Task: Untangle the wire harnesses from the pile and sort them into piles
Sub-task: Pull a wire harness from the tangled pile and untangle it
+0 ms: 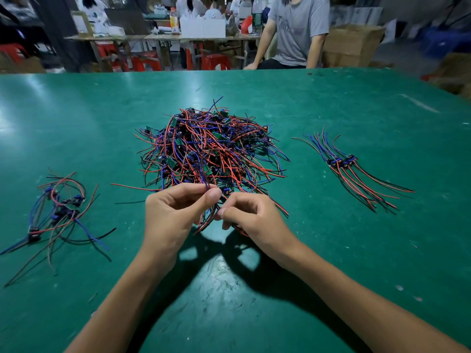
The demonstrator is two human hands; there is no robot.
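A big tangled pile of wire harnesses [209, 146], red, blue and black wires with small green boards, lies mid-table. At its near edge my left hand [173, 215] pinches the wires of one harness [207, 220] between thumb and forefinger. My right hand [252, 217] pinches the same bundle just below, its fingers curled round the wires. The harness's red and black wires hang between my hands. A neat row of sorted harnesses [354, 169] lies to the right. A looser small pile [58, 212] lies to the left.
The green table [331, 250] stretches wide around the piles. A person in a grey shirt [298, 31] sits at the far edge. Behind them stand cardboard boxes [351, 47], red stools [215, 61] and cluttered benches.
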